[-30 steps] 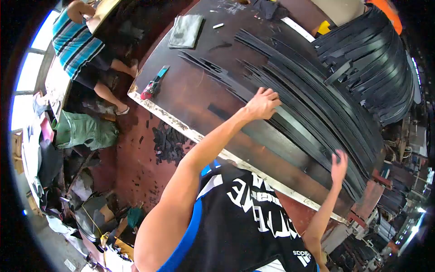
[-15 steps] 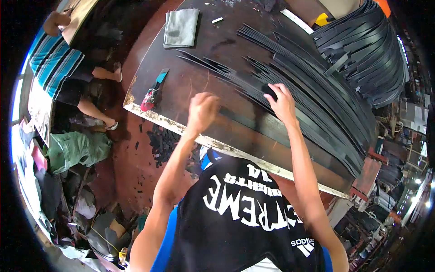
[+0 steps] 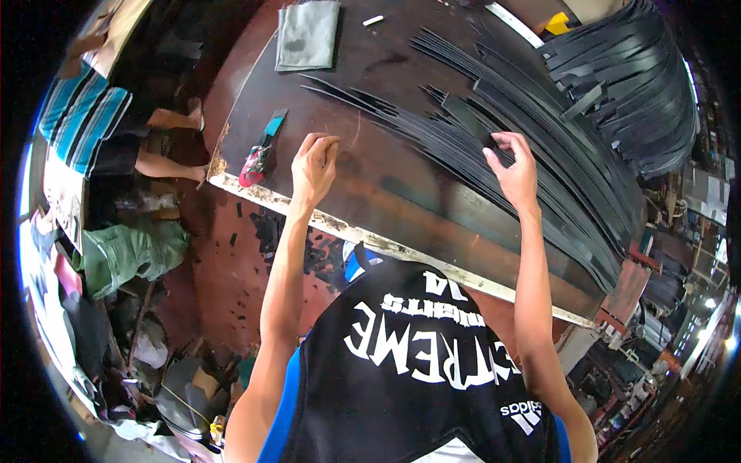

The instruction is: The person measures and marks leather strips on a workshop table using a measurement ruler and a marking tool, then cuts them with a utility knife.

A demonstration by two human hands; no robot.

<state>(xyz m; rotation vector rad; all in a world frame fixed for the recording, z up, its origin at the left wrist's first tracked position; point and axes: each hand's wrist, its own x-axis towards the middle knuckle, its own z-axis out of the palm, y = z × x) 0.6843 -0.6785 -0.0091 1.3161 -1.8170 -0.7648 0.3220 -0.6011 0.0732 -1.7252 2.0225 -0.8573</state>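
Observation:
My left hand [image 3: 313, 171] is above the dark tabletop, its fingers curled together; whatever may be between them is hidden. To its left lies a knife [image 3: 266, 147] with a teal blade part and a red and patterned wrapped handle. My right hand [image 3: 515, 163] is over the long black strips [image 3: 556, 185], thumb and fingers closed on the end of a black strip [image 3: 467, 116]. The other strips lie in curved, overlapping rows with uneven ends toward the far left.
A folded grey cloth [image 3: 307, 37] and a white chalk-like piece [image 3: 373, 21] lie on the table [image 3: 363, 204]. A large bundle of black strips [image 3: 633, 85] is at right. Black scraps [image 3: 320, 258] litter the red floor. Another person in a striped shirt [image 3: 85, 116] is at left.
My right hand has moved right and slightly farther over the strips. My left hand has shifted left, closer to the knife. The other person's legs have shifted.

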